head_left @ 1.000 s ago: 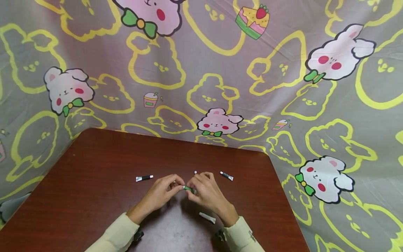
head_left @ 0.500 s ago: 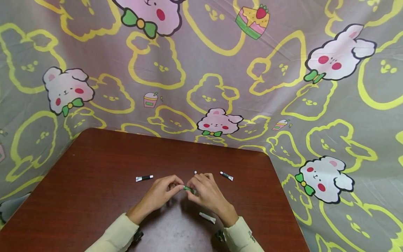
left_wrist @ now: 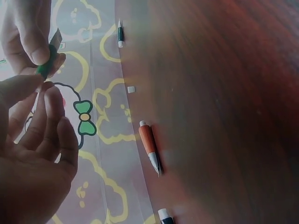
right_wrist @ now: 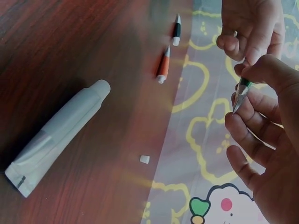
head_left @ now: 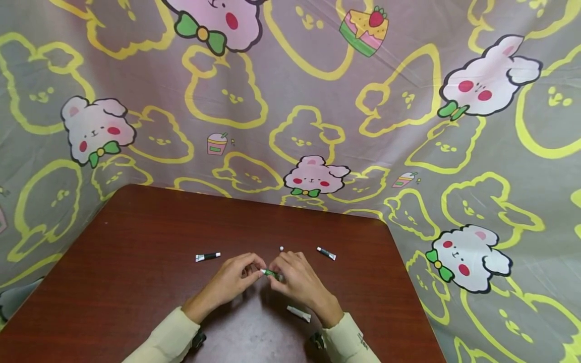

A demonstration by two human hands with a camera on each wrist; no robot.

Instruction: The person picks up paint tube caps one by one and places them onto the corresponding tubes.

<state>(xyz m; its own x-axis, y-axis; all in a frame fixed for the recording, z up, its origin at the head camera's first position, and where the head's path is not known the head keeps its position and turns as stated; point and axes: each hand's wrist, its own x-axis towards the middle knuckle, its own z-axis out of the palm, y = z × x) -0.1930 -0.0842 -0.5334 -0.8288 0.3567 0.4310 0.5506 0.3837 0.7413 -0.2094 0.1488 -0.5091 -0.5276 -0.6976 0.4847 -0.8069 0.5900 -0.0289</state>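
A small green paint tube (head_left: 272,274) with a silver crimped end is held between my two hands above the table. My right hand (head_left: 297,277) pinches its body between thumb and fingers; the silver end (right_wrist: 240,99) sticks out in the right wrist view. My left hand (head_left: 233,275) pinches the white tip at the other end with thumb and index finger. A tiny white piece (right_wrist: 235,33) shows by the left hand's other fingers, too small to identify. On the table beyond the hands lies a white cap (head_left: 281,248). A white tube (head_left: 299,313) lies near my right wrist.
Dark-labelled paint tubes lie on the brown table (head_left: 150,237), one on the left (head_left: 208,256) and one on the right (head_left: 326,253). An orange tube (left_wrist: 148,141) shows in the wrist views, hidden in the head view. A cartoon-print curtain (head_left: 245,101) hangs behind and beside the table.
The left fingertips have shifted slightly on the tube's tip, and more of the white tip shows. The tube stays in the right hand, almost unmoved. The other tubes lie as before.
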